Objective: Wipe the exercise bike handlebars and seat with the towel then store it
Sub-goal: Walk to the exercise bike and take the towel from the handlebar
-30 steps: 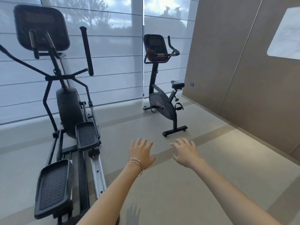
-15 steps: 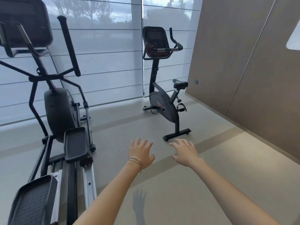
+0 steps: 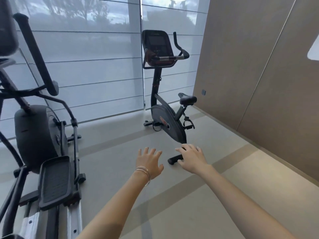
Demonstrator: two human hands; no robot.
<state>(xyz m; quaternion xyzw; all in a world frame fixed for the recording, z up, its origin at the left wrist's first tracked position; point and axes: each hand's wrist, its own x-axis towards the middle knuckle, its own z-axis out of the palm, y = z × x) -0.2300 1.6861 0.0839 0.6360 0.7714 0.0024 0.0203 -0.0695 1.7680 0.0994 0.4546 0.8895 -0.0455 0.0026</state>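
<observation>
A black exercise bike (image 3: 170,125) stands ahead by the window. Its handlebars (image 3: 179,55) curve around a dark console, and its black seat (image 3: 187,98) points toward the right wall. My left hand (image 3: 149,162), with thin bracelets on the wrist, is stretched forward, fingers spread and empty. My right hand (image 3: 190,157) reaches out beside it, also empty, and overlaps the bike's rear floor bar (image 3: 174,159) in the view. Both hands are well short of the seat and handlebars. No towel is in view.
A large black elliptical trainer (image 3: 44,138) fills the left side, its pedals (image 3: 55,181) and rail close to my left arm. Shaded windows (image 3: 89,66) run along the back. A brown panelled wall (image 3: 259,83) closes the right side. Pale floor (image 3: 224,195) lies between the machines.
The view has moved closer to the exercise bike, which now looks larger; the elliptical has slid further left. Both hands stay stretched out and empty.
</observation>
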